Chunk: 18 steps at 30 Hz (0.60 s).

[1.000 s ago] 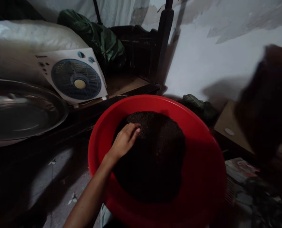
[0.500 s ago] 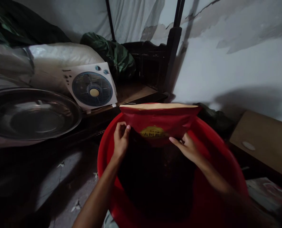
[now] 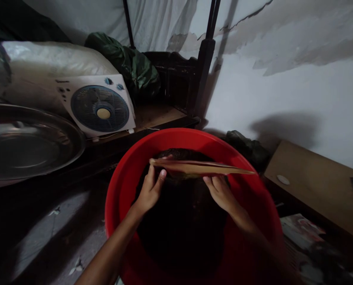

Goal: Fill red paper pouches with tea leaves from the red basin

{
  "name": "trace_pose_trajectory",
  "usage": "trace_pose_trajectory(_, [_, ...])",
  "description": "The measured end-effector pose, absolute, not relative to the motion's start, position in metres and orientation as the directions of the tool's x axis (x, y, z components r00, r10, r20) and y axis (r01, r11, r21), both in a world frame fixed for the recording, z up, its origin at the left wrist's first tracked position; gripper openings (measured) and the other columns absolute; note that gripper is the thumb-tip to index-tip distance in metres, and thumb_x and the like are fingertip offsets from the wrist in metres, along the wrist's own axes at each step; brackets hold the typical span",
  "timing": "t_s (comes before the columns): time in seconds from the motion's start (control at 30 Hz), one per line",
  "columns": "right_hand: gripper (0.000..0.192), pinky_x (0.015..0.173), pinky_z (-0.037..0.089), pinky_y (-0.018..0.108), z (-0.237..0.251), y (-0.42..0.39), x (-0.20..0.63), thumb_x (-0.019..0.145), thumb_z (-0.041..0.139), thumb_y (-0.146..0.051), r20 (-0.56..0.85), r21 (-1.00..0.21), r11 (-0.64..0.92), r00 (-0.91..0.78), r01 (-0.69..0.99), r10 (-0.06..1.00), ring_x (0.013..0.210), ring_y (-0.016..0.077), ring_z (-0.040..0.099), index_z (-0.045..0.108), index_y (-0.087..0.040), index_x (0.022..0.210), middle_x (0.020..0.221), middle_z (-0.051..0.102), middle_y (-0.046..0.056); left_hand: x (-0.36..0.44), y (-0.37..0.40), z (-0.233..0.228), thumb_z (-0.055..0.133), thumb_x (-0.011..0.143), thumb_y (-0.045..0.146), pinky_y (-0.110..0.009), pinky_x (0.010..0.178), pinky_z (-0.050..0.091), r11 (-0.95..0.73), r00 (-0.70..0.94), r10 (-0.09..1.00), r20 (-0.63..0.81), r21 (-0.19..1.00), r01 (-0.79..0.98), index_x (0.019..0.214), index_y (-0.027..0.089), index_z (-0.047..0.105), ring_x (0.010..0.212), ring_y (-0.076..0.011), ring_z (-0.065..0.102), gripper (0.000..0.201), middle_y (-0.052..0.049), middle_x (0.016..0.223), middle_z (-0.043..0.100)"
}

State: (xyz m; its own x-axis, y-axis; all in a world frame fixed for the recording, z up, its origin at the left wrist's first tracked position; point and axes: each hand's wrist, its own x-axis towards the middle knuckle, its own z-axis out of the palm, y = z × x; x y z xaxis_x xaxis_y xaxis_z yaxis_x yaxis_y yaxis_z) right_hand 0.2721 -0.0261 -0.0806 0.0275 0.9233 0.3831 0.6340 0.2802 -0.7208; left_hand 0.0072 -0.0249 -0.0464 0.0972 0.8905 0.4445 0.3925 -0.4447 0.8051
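Held over a large red tub (image 3: 191,136) is a red paper pouch (image 3: 194,167), seen almost edge-on with its pale brown opening edge toward me. My left hand (image 3: 150,188) grips its left end, thumb in front and fingers partly hidden behind. On the right side, my right hand (image 3: 221,192) pinches the lower edge with the thumb near the middle. Dark loose material (image 3: 179,221) fills much of the tub under both hands; in the low light I cannot make out its kind.
To the left stand a white box fan (image 3: 103,109) and a wide metal basin (image 3: 28,146). Behind are a green bundle (image 3: 129,65) and a dark wooden post (image 3: 204,71). A cardboard box (image 3: 310,182) lies to the right, near printed packets (image 3: 301,229).
The pouch has come lower and nearer and has tilted, so its printed front is now mostly out of sight. Both hands moved with it. The whole view has shifted a little to the right.
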Motion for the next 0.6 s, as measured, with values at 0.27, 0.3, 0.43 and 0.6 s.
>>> trace_pose_trajectory(0.27, [0.045,0.067,0.052,0.031,-0.045,-0.025,0.285,0.090,0.056,-0.061,0.377,-0.838,0.286,0.114,0.465,0.919,0.065,0.0184,0.063,0.059,-0.023,0.067,0.066,0.065,0.003,-0.006,-0.005,-0.053,0.045,0.099,0.052,-0.040,0.098,0.057,-0.404,-0.067,0.895,0.440,0.866,0.294,0.141,0.026,0.048,0.118,-0.0253,0.065,0.050,-0.008,0.128,0.067])
trace_pose_trajectory(0.3, [0.044,0.066,0.052,0.031,-0.039,-0.024,0.286,0.087,0.060,-0.061,0.392,-0.837,0.301,0.116,0.458,0.913,0.065,0.0187,0.064,0.062,-0.023,0.065,0.066,0.067,0.003,-0.007,-0.003,-0.054,0.045,0.099,0.052,-0.041,0.101,0.055,-0.414,-0.077,0.891,0.448,0.870,0.268,0.144,0.026,0.045,0.121,-0.0253,0.063,0.052,-0.008,0.131,0.066])
trace_pose_trajectory(0.43, [0.038,0.066,0.053,0.033,-0.022,-0.017,0.288,0.082,0.067,-0.058,0.456,-0.787,0.343,0.108,0.513,0.883,0.068,0.0208,0.066,0.071,-0.025,0.065,0.070,0.072,0.003,-0.005,-0.003,-0.055,0.045,0.099,0.050,-0.043,0.116,0.044,-0.465,0.019,0.882,0.470,0.865,0.190,0.149,0.026,0.039,0.138,-0.0255,0.051,0.055,-0.008,0.144,0.058])
trace_pose_trajectory(0.6, [0.035,0.061,0.051,0.033,-0.018,-0.010,0.290,0.081,0.067,-0.050,0.519,-0.715,0.411,0.036,0.565,0.854,0.063,0.0207,0.064,0.065,-0.024,0.056,0.063,0.069,0.002,0.002,-0.008,-0.056,0.041,0.102,0.045,-0.045,0.122,0.038,-0.551,0.212,0.830,0.516,0.817,0.168,0.151,0.026,0.036,0.145,-0.0248,0.043,0.053,-0.009,0.149,0.053])
